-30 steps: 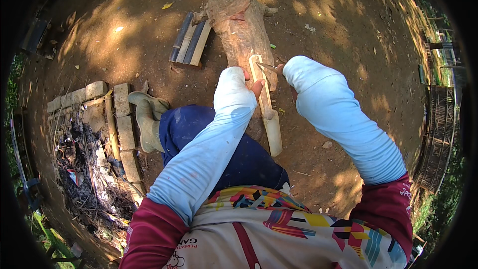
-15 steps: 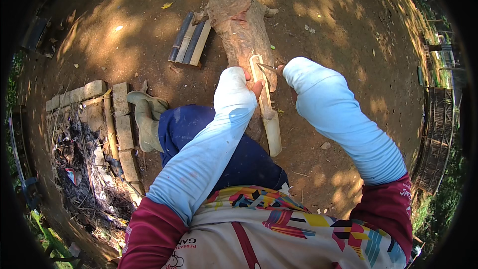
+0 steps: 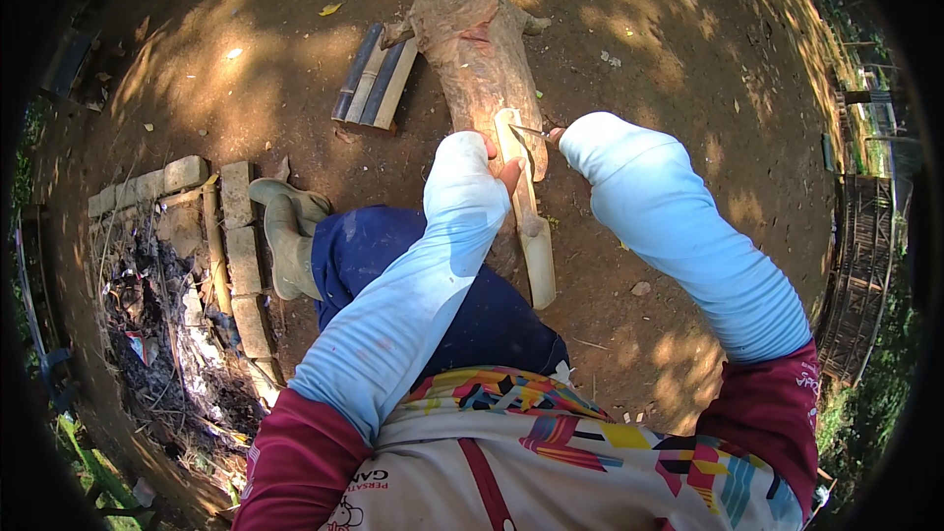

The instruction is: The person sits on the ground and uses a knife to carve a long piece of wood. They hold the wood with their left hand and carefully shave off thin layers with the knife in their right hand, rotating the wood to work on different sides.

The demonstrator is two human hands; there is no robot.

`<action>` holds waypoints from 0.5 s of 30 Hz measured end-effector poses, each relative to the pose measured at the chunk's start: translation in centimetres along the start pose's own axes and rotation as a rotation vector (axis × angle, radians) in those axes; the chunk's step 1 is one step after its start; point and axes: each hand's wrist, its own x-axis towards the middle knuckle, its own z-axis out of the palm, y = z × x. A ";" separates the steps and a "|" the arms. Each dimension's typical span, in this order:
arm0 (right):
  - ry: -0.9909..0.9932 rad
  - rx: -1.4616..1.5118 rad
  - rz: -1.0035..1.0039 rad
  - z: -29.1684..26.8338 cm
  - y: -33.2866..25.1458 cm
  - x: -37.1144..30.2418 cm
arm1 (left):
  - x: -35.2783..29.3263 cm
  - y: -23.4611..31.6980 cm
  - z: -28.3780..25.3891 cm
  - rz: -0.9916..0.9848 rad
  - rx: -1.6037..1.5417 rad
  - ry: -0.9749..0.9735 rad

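Observation:
A long, pale piece of split bamboo (image 3: 538,261) lies along the wooden log (image 3: 470,54) in front of me. Its far part is narrow, and a wider end points back towards me. My left hand (image 3: 509,173) is closed around the narrow part, thumb on the near side; the white cuff hides most of the hand. From the right, my right hand (image 3: 557,137) grips a knife (image 3: 531,131), fingers mostly hidden by the sleeve. The thin blade touches the bamboo near its far end, just beyond my left hand.
Left of the log, several dark and pale bamboo slats form a low bench-like piece (image 3: 376,79). A brick-edged fire pit (image 3: 251,261) with ash and litter lies at the left, beside my boots (image 3: 291,236). Brown soil surrounds the log; a woven fence (image 3: 857,275) stands far right.
My right hand and the knife have shifted slightly to the right, and the blade lies a little flatter against the bamboo. My left hand has barely moved.

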 end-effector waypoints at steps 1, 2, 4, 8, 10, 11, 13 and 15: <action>-0.005 -0.069 -0.065 -0.3 -0.1 -0.4 | 0.0 -0.1 0.0 -0.018 0.001 -0.006; -0.019 -0.152 -0.160 -0.7 0.0 -0.9 | 0.1 -0.2 0.0 -0.050 0.007 -0.020; -0.029 -0.305 -0.310 -1.6 -0.5 -1.6 | 0.2 0.2 -0.3 -0.124 0.016 -0.043; 0.035 -0.441 -0.169 -1.5 -2.6 -0.6 | 0.5 1.4 -0.7 -0.200 0.038 -0.124; 0.060 -0.464 -0.106 -1.4 -3.4 -0.7 | 0.8 1.2 -0.4 -0.283 0.020 -0.220; 0.064 -0.456 -0.100 -1.7 -3.5 -1.1 | 0.7 1.1 -0.5 -0.232 0.042 -0.194; 0.039 -0.414 -0.066 -2.1 -3.8 -1.0 | 0.6 1.1 -1.1 -0.128 0.088 -0.135; -0.023 -0.338 0.007 -2.0 -3.2 0.0 | 0.9 0.9 -0.6 -0.135 0.066 -0.154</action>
